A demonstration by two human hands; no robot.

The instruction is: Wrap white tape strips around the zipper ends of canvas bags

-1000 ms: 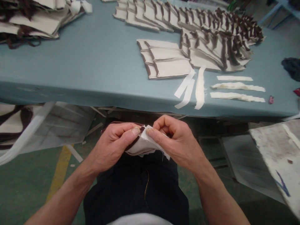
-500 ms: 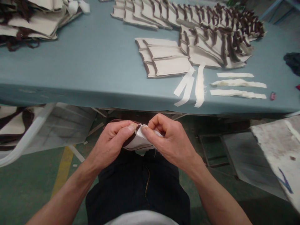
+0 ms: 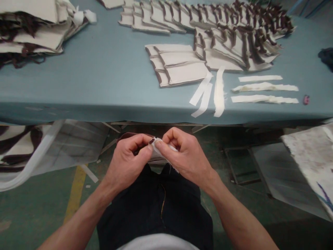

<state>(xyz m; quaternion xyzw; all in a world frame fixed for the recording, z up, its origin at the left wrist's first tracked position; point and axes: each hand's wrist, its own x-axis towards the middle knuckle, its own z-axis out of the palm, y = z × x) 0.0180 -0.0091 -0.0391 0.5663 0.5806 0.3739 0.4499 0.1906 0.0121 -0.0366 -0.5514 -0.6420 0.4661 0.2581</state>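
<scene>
Just below the table's front edge, over my lap, both hands pinch one piece of cream fabric with dark brown edging [image 3: 157, 160]. My left hand [image 3: 132, 154] is closed on its brown edge, thumb against forefinger. Close beside it, my right hand [image 3: 183, 152] is closed too, its thumb pressing a white strip [image 3: 157, 141] onto the corner of the fabric. Most of the piece is hidden behind the fingers. A brown part of it shows above my left hand.
The blue-green table [image 3: 85, 73] carries rows of cream and brown fabric pieces [image 3: 187, 71], loose white strips [image 3: 265, 86], a small pink object [image 3: 306, 100] and a stack [image 3: 39, 34] at left. Below stand a white-rimmed bin [image 3: 56, 139] and, at right, a pale board [image 3: 309, 152].
My left thumb has shifted down and bent, covering more of the fabric. The fingers of both hands still meet at the same corner. The camera view has moved slightly.
</scene>
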